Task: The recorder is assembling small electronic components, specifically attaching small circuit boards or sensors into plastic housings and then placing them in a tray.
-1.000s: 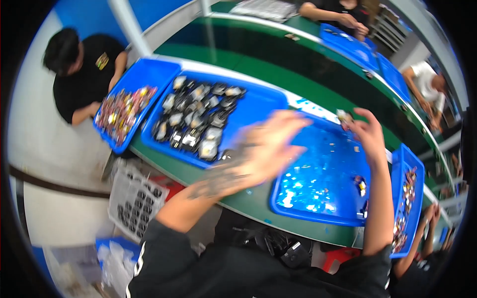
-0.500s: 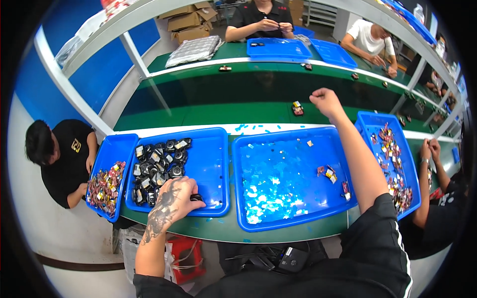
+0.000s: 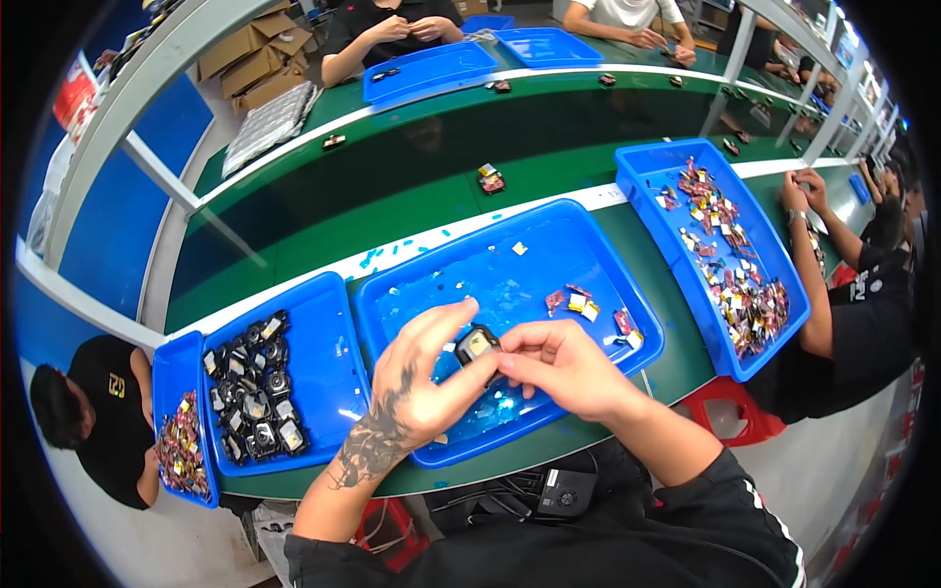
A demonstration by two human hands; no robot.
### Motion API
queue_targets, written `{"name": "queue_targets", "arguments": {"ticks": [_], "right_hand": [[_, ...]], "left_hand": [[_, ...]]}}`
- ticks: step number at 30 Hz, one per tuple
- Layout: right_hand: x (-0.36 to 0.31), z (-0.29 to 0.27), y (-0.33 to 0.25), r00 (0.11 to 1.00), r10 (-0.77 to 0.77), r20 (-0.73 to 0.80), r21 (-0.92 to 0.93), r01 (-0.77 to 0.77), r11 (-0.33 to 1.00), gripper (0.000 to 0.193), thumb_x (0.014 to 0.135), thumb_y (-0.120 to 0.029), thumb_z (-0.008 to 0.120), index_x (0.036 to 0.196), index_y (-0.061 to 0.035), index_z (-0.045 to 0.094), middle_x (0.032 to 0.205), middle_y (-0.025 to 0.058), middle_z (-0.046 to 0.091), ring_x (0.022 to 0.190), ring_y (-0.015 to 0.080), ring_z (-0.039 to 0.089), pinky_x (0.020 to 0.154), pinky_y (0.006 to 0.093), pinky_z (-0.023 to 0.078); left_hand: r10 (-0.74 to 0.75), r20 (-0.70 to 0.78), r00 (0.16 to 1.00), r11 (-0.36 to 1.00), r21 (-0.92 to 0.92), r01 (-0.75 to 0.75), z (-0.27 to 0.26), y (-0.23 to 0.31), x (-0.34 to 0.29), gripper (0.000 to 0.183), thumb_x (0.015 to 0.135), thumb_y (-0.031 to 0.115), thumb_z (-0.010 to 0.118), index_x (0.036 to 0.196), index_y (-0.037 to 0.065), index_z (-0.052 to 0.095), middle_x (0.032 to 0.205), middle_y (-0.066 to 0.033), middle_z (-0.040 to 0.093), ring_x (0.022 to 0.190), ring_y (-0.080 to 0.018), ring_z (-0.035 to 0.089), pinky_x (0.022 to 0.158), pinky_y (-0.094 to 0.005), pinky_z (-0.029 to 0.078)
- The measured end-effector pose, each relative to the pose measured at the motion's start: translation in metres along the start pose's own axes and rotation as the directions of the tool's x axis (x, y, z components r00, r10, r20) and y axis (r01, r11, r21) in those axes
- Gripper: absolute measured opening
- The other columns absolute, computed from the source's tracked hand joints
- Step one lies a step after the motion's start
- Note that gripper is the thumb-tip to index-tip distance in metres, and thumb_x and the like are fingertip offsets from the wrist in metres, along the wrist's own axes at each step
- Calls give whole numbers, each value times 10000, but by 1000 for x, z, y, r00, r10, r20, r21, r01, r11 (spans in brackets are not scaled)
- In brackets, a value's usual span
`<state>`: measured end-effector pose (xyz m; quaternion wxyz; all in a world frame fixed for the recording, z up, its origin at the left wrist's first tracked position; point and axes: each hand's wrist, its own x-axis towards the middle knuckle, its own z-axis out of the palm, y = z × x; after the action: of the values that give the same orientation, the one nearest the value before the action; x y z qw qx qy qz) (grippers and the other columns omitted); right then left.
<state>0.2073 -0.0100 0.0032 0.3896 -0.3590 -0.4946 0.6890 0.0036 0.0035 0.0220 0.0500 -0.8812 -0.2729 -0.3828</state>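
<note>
My left hand (image 3: 420,387), tattooed toward the wrist, grips a small black device casing (image 3: 477,343) between thumb and fingers. A pale yellowish face of the casing is turned up. The fingers of my right hand (image 3: 573,372) are pinched at its right edge; whether they also hold something thin is too small to tell. Both hands are above a blue tray (image 3: 637,314) scattered with shiny blue film pieces. In that tray lie a few small red circuit modules (image 3: 578,302) with yellow and white parts. Several black casings (image 3: 257,397) fill part of the blue tray on the left.
Blue trays of red modules stand at the far left (image 3: 181,446) and right (image 3: 730,260). A single module (image 3: 490,178) rests on the green conveyor belt (image 3: 412,196). Co-workers sit across the belt and at both sides. White frame posts (image 3: 162,171) rise at the left.
My left hand has lifted a black casing out of the left tray and brought it over the middle tray. My right hand has come back from the belt to meet it. The view has turned.
</note>
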Motion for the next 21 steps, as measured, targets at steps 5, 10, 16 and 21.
{"name": "queue_targets", "arguments": {"ticks": [5,10,16,21], "right_hand": [[-2,2,1,978,-85,-193,-124,62,990,165,909,-117,668,971,35,668,840,33,678,731,67,632,613,245,511],[-29,-49,-31,807,-580,-117,-986,-25,164,138,736,-85,754,832,-50,661,794,94,619,741,294,628,643,383,507],[-39,-84,-34,984,-174,28,-998,38,50,117,732,-74,737,786,-63,635,797,90,608,812,302,605,699,397,485],[-41,-63,-36,888,-407,-214,-912,-32,409,95,765,14,696,810,-40,632,763,64,614,667,172,558,603,293,417]], "left_hand": [[-494,540,681,7,-781,624,20,15,-9,550,927,51,609,1419,48,363,1232,-184,534,1104,-211,584,865,-361,568],[-629,587,510,-201,-756,622,23,6,-19,302,1016,125,444,1297,30,386,1093,-230,637,851,-258,696,765,-330,582],[-643,530,553,-176,-804,567,19,-3,-27,386,956,11,483,1322,51,366,1223,-206,566,804,-160,605,695,-268,514],[-582,562,588,-217,-804,554,15,-3,-21,521,963,0,470,1449,137,341,1203,-193,572,782,-138,603,676,-255,518]]}}
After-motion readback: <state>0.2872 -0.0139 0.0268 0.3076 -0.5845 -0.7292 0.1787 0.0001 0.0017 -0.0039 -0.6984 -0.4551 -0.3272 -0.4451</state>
